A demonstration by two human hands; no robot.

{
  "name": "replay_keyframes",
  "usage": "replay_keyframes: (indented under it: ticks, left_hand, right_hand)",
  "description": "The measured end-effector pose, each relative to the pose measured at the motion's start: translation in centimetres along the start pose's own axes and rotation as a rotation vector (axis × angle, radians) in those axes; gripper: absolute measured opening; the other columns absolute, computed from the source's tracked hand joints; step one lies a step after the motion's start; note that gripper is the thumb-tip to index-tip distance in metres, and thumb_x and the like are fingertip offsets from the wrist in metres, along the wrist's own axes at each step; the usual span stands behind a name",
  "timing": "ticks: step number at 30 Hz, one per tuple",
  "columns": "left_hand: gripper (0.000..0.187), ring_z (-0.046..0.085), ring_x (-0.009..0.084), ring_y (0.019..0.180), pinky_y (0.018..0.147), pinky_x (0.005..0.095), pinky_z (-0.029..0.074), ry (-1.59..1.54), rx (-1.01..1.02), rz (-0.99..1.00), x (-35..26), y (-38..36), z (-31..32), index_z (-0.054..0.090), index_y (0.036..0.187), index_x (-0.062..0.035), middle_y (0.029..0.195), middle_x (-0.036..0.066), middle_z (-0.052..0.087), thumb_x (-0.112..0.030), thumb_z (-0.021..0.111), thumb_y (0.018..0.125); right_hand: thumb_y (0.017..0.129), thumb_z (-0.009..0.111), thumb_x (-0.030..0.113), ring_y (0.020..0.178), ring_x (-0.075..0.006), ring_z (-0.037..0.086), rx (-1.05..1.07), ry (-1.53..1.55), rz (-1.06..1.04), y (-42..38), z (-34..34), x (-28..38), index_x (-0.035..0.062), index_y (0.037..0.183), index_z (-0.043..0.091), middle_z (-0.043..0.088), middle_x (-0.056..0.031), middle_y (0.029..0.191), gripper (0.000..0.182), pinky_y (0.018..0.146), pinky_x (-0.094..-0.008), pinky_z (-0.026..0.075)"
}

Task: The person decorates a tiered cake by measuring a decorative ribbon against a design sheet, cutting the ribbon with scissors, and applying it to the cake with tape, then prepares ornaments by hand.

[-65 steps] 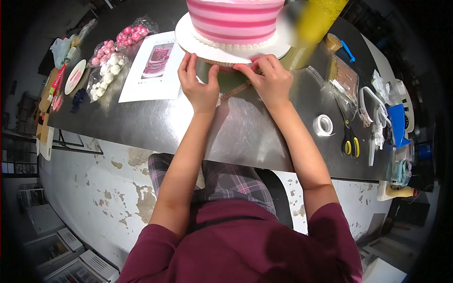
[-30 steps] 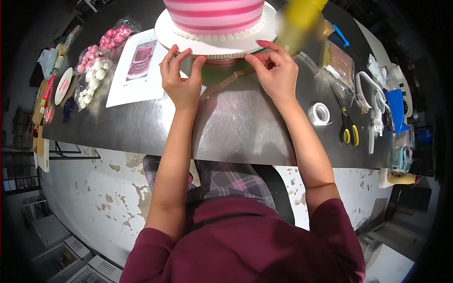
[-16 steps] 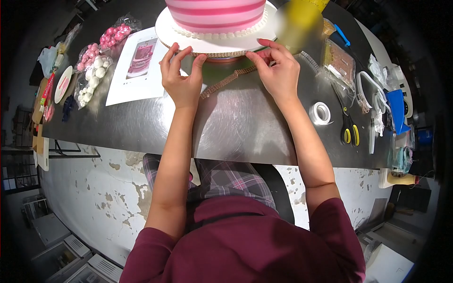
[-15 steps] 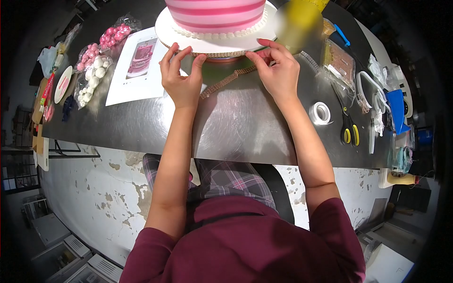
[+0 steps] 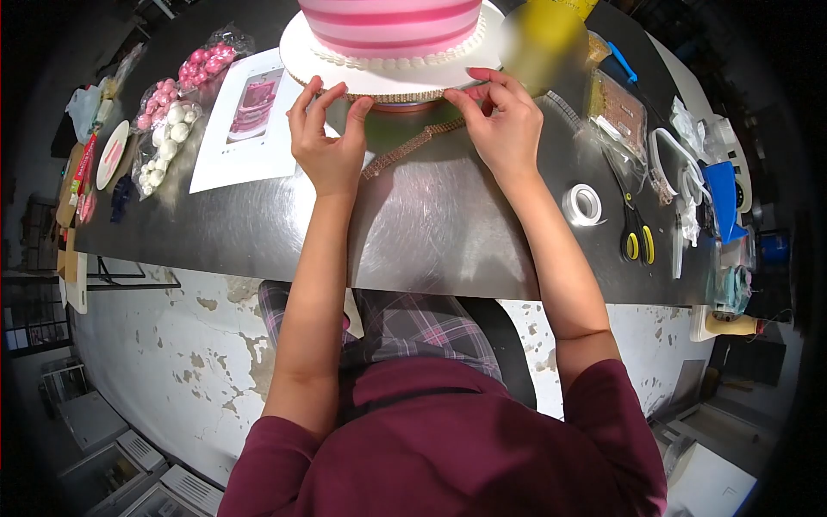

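Note:
A pink-striped cake [image 5: 392,30] with white piping round its base stands on a round white cake board [image 5: 301,52]. A glittering rhinestone trim [image 5: 401,97] runs along the board's front edge, and its loose tail hangs down and lies across the table. My left hand [image 5: 329,142] is at the board's front left edge, fingers and thumb spread apart, with the fingertips and thumb touching the trimmed rim. My right hand [image 5: 501,129] pinches the trim at the front right edge between thumb and fingers. The fingertips partly hide the trim there.
On the steel table [image 5: 431,233], a printed cake picture [image 5: 250,121] and bags of pink and white balls [image 5: 168,142] lie left. Right are a tape roll [image 5: 583,206], scissors [image 5: 636,233], a bag of beads [image 5: 616,116] and a blue scoop [image 5: 724,202]. A blurred yellow object [image 5: 547,39] stands behind.
The whole view has shifted slightly. Both hands keep nearly the same places at the board's edge, with the right hand still pinching the trim.

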State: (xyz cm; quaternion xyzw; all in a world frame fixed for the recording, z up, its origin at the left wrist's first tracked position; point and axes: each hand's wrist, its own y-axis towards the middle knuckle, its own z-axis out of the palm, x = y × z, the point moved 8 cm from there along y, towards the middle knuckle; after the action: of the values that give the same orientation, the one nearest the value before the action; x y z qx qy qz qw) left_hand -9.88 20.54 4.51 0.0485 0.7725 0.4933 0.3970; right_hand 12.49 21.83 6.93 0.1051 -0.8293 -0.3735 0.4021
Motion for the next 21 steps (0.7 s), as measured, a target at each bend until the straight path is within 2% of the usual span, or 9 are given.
replay_keyframes:
  ticks: [3, 6, 9, 12, 15, 18, 19, 21]
  left_hand:
    - [0.026, 0.055, 0.0251, 0.104, 0.086, 0.0344, 0.044, 0.003, 0.015, -0.015, -0.2, 0.1, -0.1, 0.066, 0.091, -0.0076, 0.108, 0.012, 0.058, -0.021, 0.075, 0.07]
    - [0.029, 0.054, 0.0267, 0.104, 0.087, 0.0354, 0.043, -0.024, 0.021, 0.002, 0.3, 0.4, -0.2, 0.064, 0.095, -0.007, 0.108, 0.013, 0.058, -0.021, 0.073, 0.071]
    - [0.036, 0.051, 0.0278, 0.108, 0.091, 0.0363, 0.04, -0.038, 0.019, -0.028, 0.7, 0.5, -0.3, 0.061, 0.103, -0.0056, 0.115, 0.016, 0.054, -0.021, 0.072, 0.073]
    - [0.048, 0.044, 0.0316, 0.113, 0.092, 0.0384, 0.038, -0.035, -0.04, -0.044, 0.3, 0.3, -0.6, 0.055, 0.111, -0.0037, 0.122, 0.019, 0.044, -0.022, 0.074, 0.07]
    - [0.059, 0.04, 0.0331, 0.115, 0.094, 0.0402, 0.035, -0.042, 0.033, -0.012, -1.0, -0.1, 0.0, 0.051, 0.114, -0.0026, 0.124, 0.022, 0.036, -0.027, 0.077, 0.067]
    - [0.068, 0.039, 0.034, 0.114, 0.093, 0.0409, 0.036, -0.033, 0.025, -0.046, -1.0, -0.4, 0.8, 0.05, 0.114, -0.0002, 0.123, 0.022, 0.035, -0.032, 0.08, 0.062]
    - [0.076, 0.037, 0.0349, 0.116, 0.094, 0.0416, 0.035, -0.011, 0.019, -0.05, -0.9, -0.3, 0.9, 0.046, 0.115, 0.0037, 0.124, 0.023, 0.034, -0.034, 0.081, 0.06]
    - [0.08, 0.037, 0.0351, 0.116, 0.095, 0.0414, 0.034, -0.029, 0.024, -0.055, -0.5, -0.3, 0.9, 0.041, 0.118, 0.0061, 0.123, 0.023, 0.034, -0.034, 0.08, 0.061]
  right_hand:
    - [0.063, 0.077, 0.025, 0.049, -0.0125, 0.055, -0.021, -0.029, -0.01, 0.2, 0.0, -0.1, 0.0048, 0.062, 0.065, 0.064, -0.0041, 0.087, 0.024, 0.05, -0.026, 0.046]
    - [0.058, 0.079, 0.032, 0.052, -0.0141, 0.055, -0.047, -0.025, 0.013, 0.2, -0.1, -0.3, 0.0048, 0.065, 0.062, 0.06, -0.0038, 0.083, 0.032, 0.052, -0.0273, 0.046]
    - [0.052, 0.081, 0.038, 0.062, -0.0165, 0.055, -0.042, -0.066, 0.069, 0.5, 0.0, -0.7, 0.0059, 0.072, 0.058, 0.052, -0.0028, 0.085, 0.044, 0.055, -0.0296, 0.046]
    - [0.049, 0.082, 0.042, 0.073, -0.0191, 0.053, -0.021, -0.096, 0.088, 0.5, 0.6, -0.6, 0.0075, 0.077, 0.053, 0.046, -0.0036, 0.088, 0.053, 0.059, -0.032, 0.046]
    - [0.048, 0.082, 0.043, 0.077, -0.0203, 0.052, -0.014, -0.072, 0.108, 0.4, 1.3, -0.5, 0.0077, 0.079, 0.052, 0.045, -0.0049, 0.09, 0.056, 0.061, -0.0332, 0.045]
    - [0.051, 0.082, 0.04, 0.076, -0.0199, 0.05, 0.004, -0.014, 0.124, 0.3, 1.7, -0.5, 0.0065, 0.078, 0.051, 0.045, -0.0063, 0.089, 0.052, 0.06, -0.0321, 0.044]
    - [0.054, 0.081, 0.037, 0.074, -0.0194, 0.05, -0.044, 0.021, 0.141, 0.3, 1.2, -0.6, 0.0058, 0.076, 0.051, 0.045, -0.006, 0.086, 0.049, 0.059, -0.0313, 0.043]
    - [0.059, 0.08, 0.032, 0.07, -0.0184, 0.05, -0.138, 0.09, 0.173, 0.1, -0.1, -1.2, 0.0045, 0.074, 0.051, 0.046, -0.0055, 0.08, 0.043, 0.058, -0.0298, 0.043]
